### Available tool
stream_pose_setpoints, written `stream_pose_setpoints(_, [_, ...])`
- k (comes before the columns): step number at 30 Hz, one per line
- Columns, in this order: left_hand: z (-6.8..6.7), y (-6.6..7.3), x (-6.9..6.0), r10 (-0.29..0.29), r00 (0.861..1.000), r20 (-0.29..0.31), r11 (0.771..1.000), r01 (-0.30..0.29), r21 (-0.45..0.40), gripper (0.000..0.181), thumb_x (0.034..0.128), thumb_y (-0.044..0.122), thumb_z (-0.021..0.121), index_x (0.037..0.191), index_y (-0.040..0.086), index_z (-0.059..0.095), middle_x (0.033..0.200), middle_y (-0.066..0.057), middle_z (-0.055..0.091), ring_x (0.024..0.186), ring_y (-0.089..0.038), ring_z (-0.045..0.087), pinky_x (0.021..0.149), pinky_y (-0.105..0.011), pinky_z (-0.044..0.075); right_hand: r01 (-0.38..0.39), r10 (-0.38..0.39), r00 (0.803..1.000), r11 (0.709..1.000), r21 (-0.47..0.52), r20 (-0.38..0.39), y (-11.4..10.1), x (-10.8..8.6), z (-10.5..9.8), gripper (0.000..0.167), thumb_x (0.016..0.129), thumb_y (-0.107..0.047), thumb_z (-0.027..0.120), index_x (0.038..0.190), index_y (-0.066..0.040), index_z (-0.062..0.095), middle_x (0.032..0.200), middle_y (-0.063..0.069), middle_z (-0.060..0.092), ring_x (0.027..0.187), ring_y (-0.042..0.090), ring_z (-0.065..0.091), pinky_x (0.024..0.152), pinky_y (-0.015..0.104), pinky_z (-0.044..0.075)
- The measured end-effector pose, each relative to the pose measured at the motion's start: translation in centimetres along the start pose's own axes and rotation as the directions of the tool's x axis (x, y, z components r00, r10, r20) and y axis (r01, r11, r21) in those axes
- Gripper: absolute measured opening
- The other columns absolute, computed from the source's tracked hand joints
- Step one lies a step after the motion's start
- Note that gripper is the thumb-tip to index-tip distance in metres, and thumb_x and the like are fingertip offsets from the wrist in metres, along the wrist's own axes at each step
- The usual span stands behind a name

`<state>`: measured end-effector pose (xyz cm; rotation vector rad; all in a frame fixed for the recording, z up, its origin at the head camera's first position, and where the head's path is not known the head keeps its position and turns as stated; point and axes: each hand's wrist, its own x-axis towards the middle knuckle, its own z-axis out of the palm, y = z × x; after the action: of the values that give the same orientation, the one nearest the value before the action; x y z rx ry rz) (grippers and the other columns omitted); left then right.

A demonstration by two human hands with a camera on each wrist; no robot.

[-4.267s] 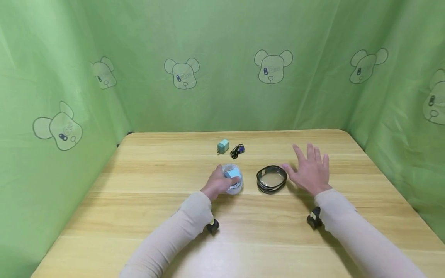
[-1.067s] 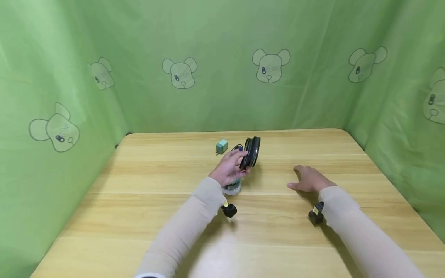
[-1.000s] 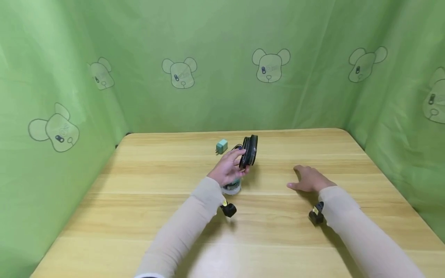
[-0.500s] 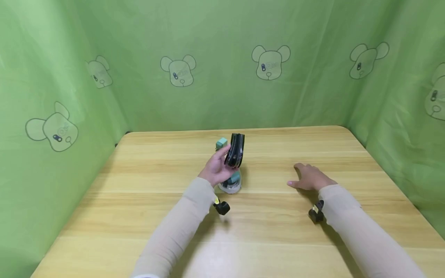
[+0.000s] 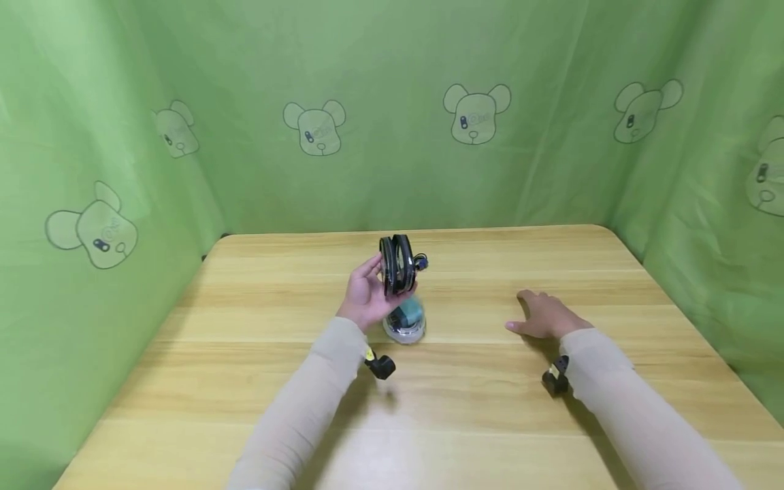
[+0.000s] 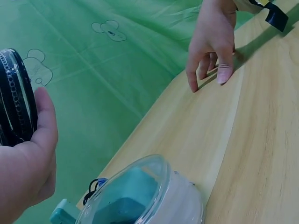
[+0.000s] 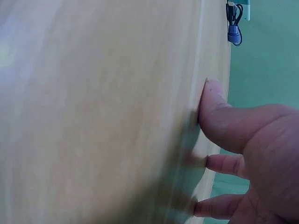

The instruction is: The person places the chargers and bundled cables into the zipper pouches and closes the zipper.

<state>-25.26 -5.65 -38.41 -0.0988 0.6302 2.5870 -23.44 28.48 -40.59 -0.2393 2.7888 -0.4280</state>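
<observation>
My left hand (image 5: pixel 370 296) grips a round clear case with black rims (image 5: pixel 397 265) above the table, standing on edge. In the left wrist view, zipper-like teeth show along its rim. Below and beside that hand, a round clear container (image 5: pixel 404 330) sits on the table with a teal block, apparently a charger, inside. My right hand (image 5: pixel 545 318) rests fingertips-down on the table at the right and holds nothing; its thumb is spread from the fingers.
Behind the held case lies a bundled black cable with a blue part (image 5: pixel 420 261). A teal plug adapter (image 6: pixel 64 212) is near it, hidden by the case in the head view. Green curtains (image 5: pixel 392 170) stand around the wooden table (image 5: pixel 465 422).
My left hand left the clear container and lifted the black-rimmed case off the table. Lately it carried the case leftward, turning it. My right hand came down onto the table, then stayed still.
</observation>
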Motion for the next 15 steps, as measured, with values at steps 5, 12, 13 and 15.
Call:
stream_pose_setpoints(5, [-0.1, 0.8, -0.4, 0.019, 1.000, -0.006, 0.999, -0.019, 0.043, 0.052, 0.0982, 0.038, 0.051, 0.145, 0.024, 0.031, 0.133, -0.018, 0.044, 0.122, -0.032, 0.047, 0.092, -0.046, 0.050, 0.002, -0.002, 1.000, 1.000, 0.004, -0.009, -0.1, 0.1, -0.1, 0.086, 0.088, -0.046, 0.068, 0.140, 0.013, 0.031, 0.135, 0.047, 0.032, 0.122, 0.063, 0.032, 0.097, 0.071, 0.031])
stream_pose_setpoints(12, [-0.7, 1.4, -0.6, 0.037, 0.999, -0.033, 0.999, -0.036, 0.035, 0.054, 0.0981, 0.044, 0.049, 0.145, 0.026, 0.030, 0.125, -0.010, 0.049, 0.107, -0.028, 0.057, 0.101, -0.049, 0.041, 0.024, -0.023, 0.999, 1.000, 0.013, -0.047, -0.1, 0.2, 0.3, 0.081, 0.090, -0.040, 0.068, 0.140, 0.013, 0.034, 0.136, 0.044, 0.035, 0.124, 0.061, 0.032, 0.100, 0.069, 0.030])
stream_pose_setpoints(13, [-0.8, 1.4, -0.6, 0.042, 0.998, -0.038, 0.999, -0.040, 0.030, 0.054, 0.0977, 0.044, 0.049, 0.145, 0.025, 0.031, 0.126, -0.011, 0.049, 0.107, -0.027, 0.058, 0.101, -0.048, 0.041, 0.038, -0.036, 0.997, 0.999, 0.022, -0.063, -0.3, 0.2, 0.4, 0.079, 0.090, -0.038, 0.068, 0.140, 0.013, 0.034, 0.136, 0.043, 0.035, 0.124, 0.060, 0.032, 0.101, 0.069, 0.029])
stream_pose_setpoints(15, [-1.0, 1.4, -0.7, 0.053, 0.997, -0.058, 0.998, -0.051, 0.021, 0.053, 0.0972, 0.044, 0.050, 0.143, 0.023, 0.034, 0.125, -0.011, 0.050, 0.101, -0.026, 0.059, 0.099, -0.045, 0.043, 0.073, -0.068, 0.992, 0.996, 0.049, -0.103, -0.5, 0.3, 0.7, 0.076, 0.091, -0.035, 0.068, 0.141, 0.011, 0.035, 0.137, 0.040, 0.037, 0.125, 0.058, 0.033, 0.103, 0.067, 0.029])
